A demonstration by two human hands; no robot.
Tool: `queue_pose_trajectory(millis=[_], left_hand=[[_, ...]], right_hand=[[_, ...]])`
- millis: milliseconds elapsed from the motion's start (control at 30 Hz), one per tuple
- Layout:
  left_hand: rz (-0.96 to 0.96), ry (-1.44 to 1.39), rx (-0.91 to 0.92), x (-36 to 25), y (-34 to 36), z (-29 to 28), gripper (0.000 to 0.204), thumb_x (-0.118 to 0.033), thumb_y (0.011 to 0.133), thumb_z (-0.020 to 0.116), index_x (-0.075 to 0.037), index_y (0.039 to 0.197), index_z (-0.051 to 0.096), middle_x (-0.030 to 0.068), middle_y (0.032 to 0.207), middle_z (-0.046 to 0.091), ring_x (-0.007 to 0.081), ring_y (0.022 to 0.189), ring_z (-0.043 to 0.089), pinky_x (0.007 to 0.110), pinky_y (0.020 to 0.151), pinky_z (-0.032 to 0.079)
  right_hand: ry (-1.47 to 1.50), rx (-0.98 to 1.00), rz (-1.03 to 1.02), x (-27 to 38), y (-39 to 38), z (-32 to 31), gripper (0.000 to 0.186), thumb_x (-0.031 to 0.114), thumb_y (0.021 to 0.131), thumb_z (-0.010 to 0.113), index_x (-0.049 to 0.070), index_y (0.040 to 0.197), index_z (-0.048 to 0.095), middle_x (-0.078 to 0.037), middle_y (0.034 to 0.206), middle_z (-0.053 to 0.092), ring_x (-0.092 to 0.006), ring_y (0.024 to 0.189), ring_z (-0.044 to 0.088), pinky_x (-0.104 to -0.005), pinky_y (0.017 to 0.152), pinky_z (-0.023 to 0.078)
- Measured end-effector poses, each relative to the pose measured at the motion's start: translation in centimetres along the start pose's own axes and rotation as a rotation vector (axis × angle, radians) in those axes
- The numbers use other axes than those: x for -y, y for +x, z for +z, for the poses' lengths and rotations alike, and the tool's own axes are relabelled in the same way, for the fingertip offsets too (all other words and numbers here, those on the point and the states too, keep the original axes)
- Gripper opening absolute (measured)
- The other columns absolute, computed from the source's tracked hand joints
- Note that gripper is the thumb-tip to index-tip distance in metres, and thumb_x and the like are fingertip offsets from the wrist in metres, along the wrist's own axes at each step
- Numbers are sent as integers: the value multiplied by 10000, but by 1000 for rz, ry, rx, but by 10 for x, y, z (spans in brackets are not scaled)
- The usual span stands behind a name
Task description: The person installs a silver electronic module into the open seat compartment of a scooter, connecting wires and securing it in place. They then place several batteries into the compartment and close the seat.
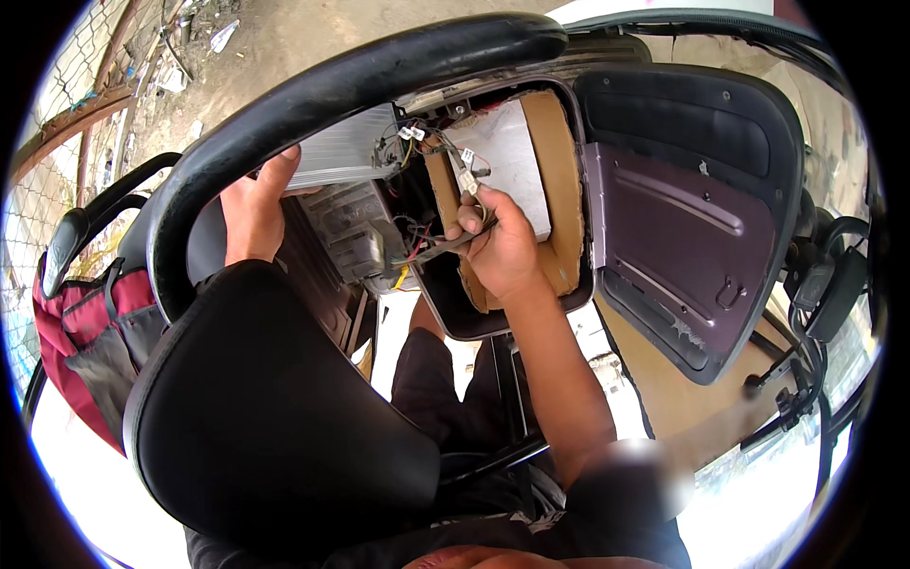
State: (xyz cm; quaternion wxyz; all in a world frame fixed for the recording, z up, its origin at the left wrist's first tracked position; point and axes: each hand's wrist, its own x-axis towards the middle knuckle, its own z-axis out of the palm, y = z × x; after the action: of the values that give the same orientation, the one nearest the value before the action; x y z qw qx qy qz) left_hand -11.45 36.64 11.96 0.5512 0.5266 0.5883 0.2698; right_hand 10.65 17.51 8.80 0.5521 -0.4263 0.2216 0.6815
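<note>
My right hand [504,248] is closed around a bundle of wires, with a white plug connector [467,182] sticking out past the thumb and forefinger. More loose connectors [411,133] on thin wires hang near it. My left hand [254,216] grips the near left end of a silver finned metal box [346,147], its thumb on top and the other fingers partly hidden. The box's wires run toward my right hand. Below them lies an open compartment [444,327] lined with cardboard [561,190], with a flat silver-white block [512,156] inside.
A hinged seat lid [697,209] stands open on the right. A thick black curved bar [332,71] arches over my left hand, beside a black padded backrest [275,408]. At far left sits a red and grey bag [95,332]. Black cables and levers [820,294] stand at far right.
</note>
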Motion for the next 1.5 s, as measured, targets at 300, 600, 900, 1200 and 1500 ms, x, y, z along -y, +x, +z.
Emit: queue_pose_trajectory(millis=[300,600,900,1200,1500], left_hand=[[-145,-90,80,-16,-6,9,692,-399,916,675,-30,1449,431,140,1281,622,274,1093,685,418,779,628],[-199,-108,69,-13,-3,7,569,-389,953,636,-18,1369,525,127,1244,653,262,1115,679,444,859,611],[-206,-111,33,-10,-2,2,551,-376,970,624,11,1351,532,125,1233,659,258,1127,672,439,850,621],[-53,-41,54,-13,-20,17,714,-275,900,733,5,1463,394,162,1249,598,272,1061,659,436,771,626],[196,187,76,-13,-31,26,962,-413,768,862,52,1462,385,154,1303,559,230,1204,563,368,1031,449]], right_hand=[[-283,-67,-67,26,-3,3,149,195,952,660,57,991,621,-15,812,592,-150,703,618,-370,615,586],[-476,-104,-48,31,-13,7,283,246,923,722,17,1068,641,-29,891,649,-117,749,624,-267,542,464],[-635,-151,-154,-4,-17,-16,306,281,971,683,-18,999,626,-52,840,647,-91,728,605,-239,597,480],[-492,-237,-61,-37,-19,-38,295,251,1055,554,-31,1088,633,-94,1017,665,-143,950,647,-295,853,529],[-597,-129,16,-69,-18,-66,265,244,1055,566,-7,1036,650,-44,961,654,-111,886,602,-272,797,494]])
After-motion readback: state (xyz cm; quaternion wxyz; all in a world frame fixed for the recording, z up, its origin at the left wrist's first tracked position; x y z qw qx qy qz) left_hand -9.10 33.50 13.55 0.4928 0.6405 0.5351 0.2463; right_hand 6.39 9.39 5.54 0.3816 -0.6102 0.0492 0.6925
